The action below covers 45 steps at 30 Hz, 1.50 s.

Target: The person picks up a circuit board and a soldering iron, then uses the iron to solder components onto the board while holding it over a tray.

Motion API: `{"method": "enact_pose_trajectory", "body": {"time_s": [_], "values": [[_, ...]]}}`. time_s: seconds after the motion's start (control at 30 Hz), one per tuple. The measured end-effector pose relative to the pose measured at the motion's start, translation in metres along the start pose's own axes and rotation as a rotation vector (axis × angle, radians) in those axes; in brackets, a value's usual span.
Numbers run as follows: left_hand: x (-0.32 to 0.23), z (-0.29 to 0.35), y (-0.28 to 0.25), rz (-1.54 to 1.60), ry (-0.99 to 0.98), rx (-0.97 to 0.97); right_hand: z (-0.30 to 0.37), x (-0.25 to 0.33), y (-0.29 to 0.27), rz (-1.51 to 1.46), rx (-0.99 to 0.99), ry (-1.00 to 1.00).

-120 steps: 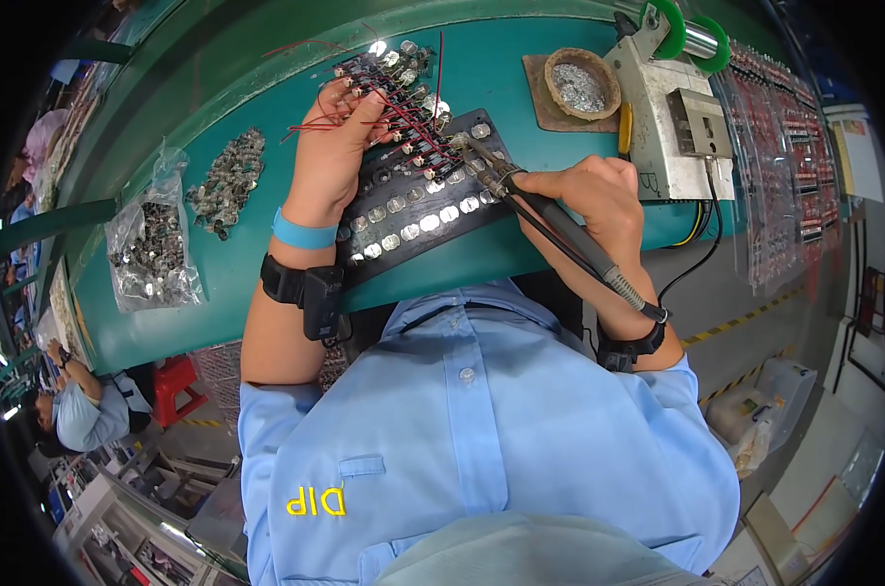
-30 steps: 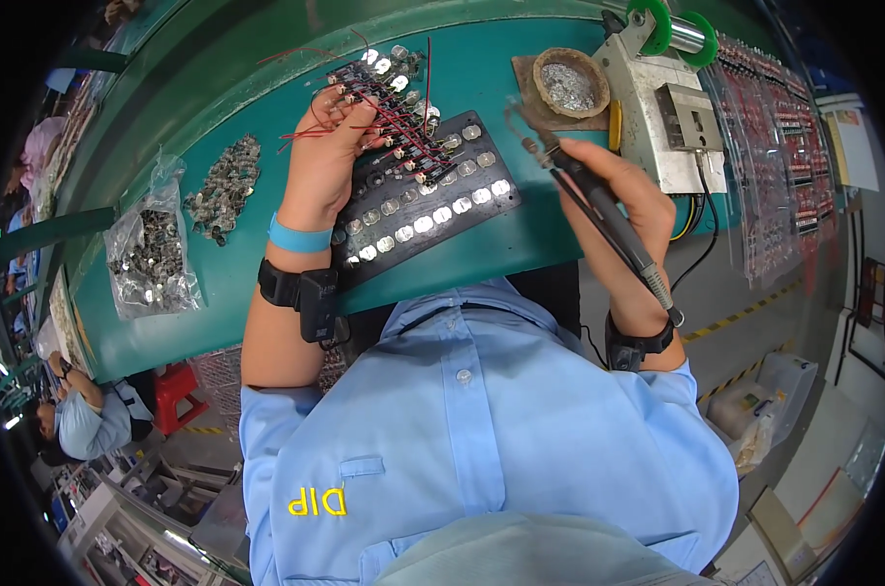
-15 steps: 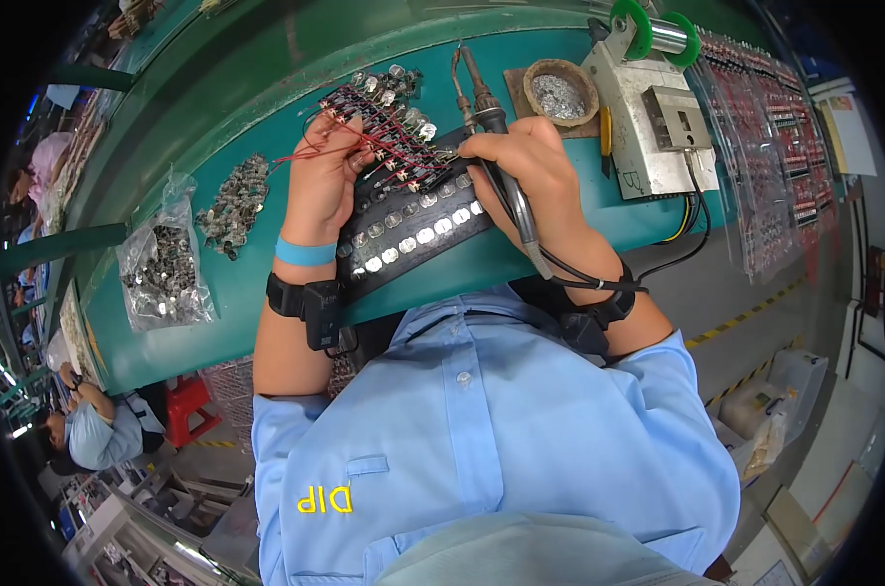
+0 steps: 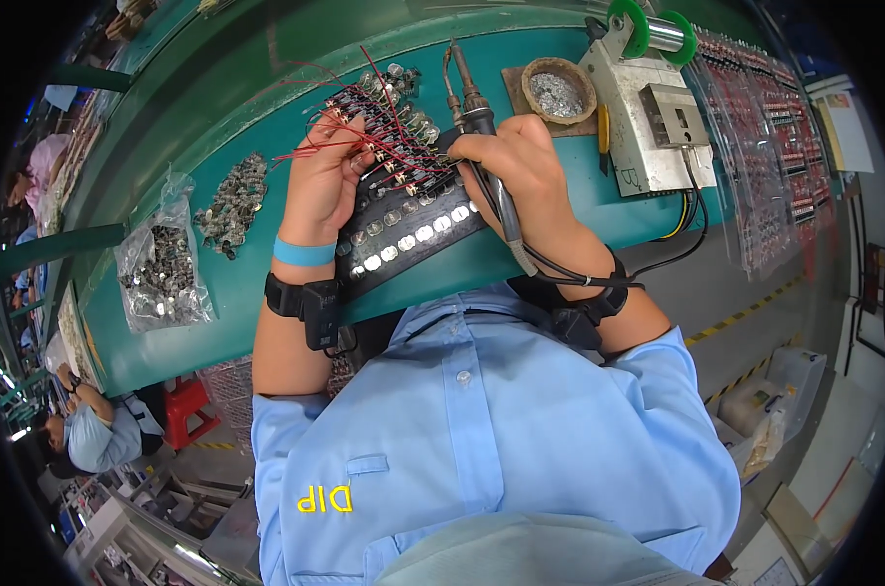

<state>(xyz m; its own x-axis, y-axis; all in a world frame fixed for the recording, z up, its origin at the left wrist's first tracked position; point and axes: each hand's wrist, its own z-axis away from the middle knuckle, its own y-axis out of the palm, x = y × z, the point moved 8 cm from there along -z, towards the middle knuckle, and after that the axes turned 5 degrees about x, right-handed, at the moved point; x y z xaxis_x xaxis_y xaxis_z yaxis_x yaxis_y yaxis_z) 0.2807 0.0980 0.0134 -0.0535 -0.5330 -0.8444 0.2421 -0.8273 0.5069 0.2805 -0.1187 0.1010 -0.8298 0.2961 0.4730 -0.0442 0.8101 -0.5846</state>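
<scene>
A strip of small circuit boards (image 4: 391,146) with thin red wires is held at its left end by my left hand (image 4: 320,186), whose fingers pinch the board and wires. My right hand (image 4: 530,176) is closed round a soldering iron (image 4: 475,105), its metal tip pointing away from me. The thumb and forefinger of that hand reach the board's right edge; whether they also pinch a small part is hidden. Under the board lies a black tray (image 4: 372,281) with rows of round silver parts (image 4: 406,243). More such parts (image 4: 400,80) lie behind the board.
Left on the green bench (image 4: 237,313) are a loose pile of metal parts (image 4: 233,203) and a plastic bag of parts (image 4: 164,269). To the right stand a round bowl of solder scraps (image 4: 557,91), a metal station (image 4: 647,127) with a green-flanged spool (image 4: 665,35), and wired board panels (image 4: 764,137).
My right hand and the iron have shifted slightly left along the board. Red wires have moved, and one now sticks up past the board's far edge. The left hand stays nearly still.
</scene>
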Motion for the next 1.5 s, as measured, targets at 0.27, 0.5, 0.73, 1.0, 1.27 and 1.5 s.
{"method": "enact_pose_trajectory", "body": {"time_s": [0.27, 0.5, 0.73, 1.0, 1.27, 1.5], "values": [[0.003, -0.001, -0.001, 0.017, -0.004, 0.051, 0.003, 0.000, -0.009, 0.021, -0.049, 0.038], [0.002, -0.006, -0.004, -0.032, 0.049, 0.021, 0.014, 0.000, -0.055, -0.055, 0.014, 0.231], [-0.002, -0.014, 0.010, -0.102, 0.083, 0.020, 0.021, 0.009, -0.095, 0.010, -0.049, 0.191], [0.002, -0.015, 0.006, -0.203, 0.130, -0.099, 0.033, 0.001, -0.089, -0.103, -0.020, 0.275], [-0.003, -0.014, 0.005, -0.243, 0.150, -0.094, 0.030, 0.000, -0.067, -0.122, 0.089, 0.283], [-0.003, -0.012, 0.008, -0.240, 0.149, -0.101, 0.027, 0.002, -0.056, -0.082, 0.162, 0.277]]}}
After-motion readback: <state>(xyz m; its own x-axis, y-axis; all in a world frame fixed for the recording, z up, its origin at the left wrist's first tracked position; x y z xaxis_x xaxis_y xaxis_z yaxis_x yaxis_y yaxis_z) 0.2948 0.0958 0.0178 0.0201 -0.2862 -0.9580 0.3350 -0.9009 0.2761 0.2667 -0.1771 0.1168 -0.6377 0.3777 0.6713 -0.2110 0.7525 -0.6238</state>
